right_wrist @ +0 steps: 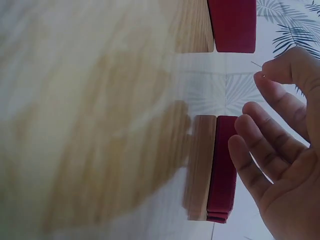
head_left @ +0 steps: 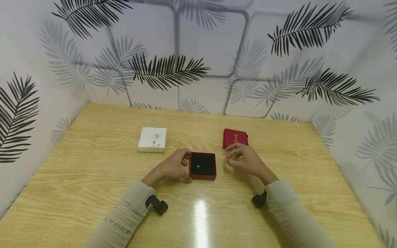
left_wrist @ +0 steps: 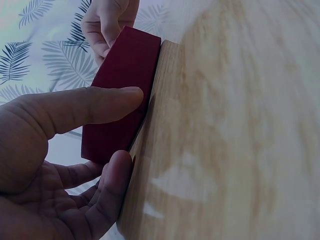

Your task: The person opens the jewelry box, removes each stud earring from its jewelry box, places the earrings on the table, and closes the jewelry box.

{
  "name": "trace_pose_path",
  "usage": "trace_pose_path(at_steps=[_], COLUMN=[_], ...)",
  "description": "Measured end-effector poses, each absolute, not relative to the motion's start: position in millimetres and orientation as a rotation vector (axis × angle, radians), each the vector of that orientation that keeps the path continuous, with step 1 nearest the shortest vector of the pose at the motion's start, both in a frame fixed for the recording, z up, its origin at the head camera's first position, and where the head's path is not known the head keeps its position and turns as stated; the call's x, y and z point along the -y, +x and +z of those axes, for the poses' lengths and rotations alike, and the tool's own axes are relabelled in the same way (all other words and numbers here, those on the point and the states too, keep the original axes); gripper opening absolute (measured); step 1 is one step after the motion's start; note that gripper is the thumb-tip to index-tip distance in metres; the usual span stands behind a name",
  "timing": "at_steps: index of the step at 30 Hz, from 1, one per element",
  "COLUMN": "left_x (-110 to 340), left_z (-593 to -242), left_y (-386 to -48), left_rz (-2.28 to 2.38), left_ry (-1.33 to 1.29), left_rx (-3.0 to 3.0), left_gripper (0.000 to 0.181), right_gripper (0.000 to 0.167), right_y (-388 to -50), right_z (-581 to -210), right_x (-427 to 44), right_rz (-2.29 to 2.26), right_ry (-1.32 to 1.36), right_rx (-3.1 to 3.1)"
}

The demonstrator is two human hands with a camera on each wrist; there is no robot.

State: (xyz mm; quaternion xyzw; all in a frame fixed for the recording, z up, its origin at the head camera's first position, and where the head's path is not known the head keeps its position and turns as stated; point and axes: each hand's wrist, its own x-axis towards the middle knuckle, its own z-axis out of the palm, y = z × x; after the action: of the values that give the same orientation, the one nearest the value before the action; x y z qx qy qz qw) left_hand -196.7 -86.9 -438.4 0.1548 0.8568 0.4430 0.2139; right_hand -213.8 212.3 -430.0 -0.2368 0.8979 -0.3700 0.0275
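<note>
In the head view a red jewelry box (head_left: 203, 177) lies on the table, its black insert bearing a small star-shaped earring (head_left: 198, 166). My left hand (head_left: 174, 166) holds this box at its left side; the thumb lies along the red wall in the left wrist view. Right of the box, my right hand (head_left: 243, 159) is raised above the table. Its thumb and forefinger pinch a tiny earring (right_wrist: 263, 76) with a thin pin, mostly hidden by the fingertips. The other fingers are spread and loosely bent.
A red box lid (head_left: 234, 137) with gold lettering lies behind my right hand. At the back left is a white box (head_left: 152, 139) with a flower print. The wooden table (head_left: 102, 165) meets a leaf-patterned backdrop (head_left: 201, 93).
</note>
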Motion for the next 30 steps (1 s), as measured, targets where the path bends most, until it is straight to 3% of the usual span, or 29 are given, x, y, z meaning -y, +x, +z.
trace_pose_path(at_steps=[11, 30], left_x=[86, 87], left_z=[-439, -436], left_y=[-196, -196], left_rz=[1.236, 1.234], left_ry=[0.422, 0.418], left_rx=[-2.377, -2.371], left_gripper=[0.09, 0.091], right_gripper=[0.006, 0.009], right_y=[-215, -220], right_z=[-429, -425], right_x=[-207, -201], right_rz=[-0.878, -0.352], right_ry=[-0.626, -0.744], right_rx=[-3.006, -3.21])
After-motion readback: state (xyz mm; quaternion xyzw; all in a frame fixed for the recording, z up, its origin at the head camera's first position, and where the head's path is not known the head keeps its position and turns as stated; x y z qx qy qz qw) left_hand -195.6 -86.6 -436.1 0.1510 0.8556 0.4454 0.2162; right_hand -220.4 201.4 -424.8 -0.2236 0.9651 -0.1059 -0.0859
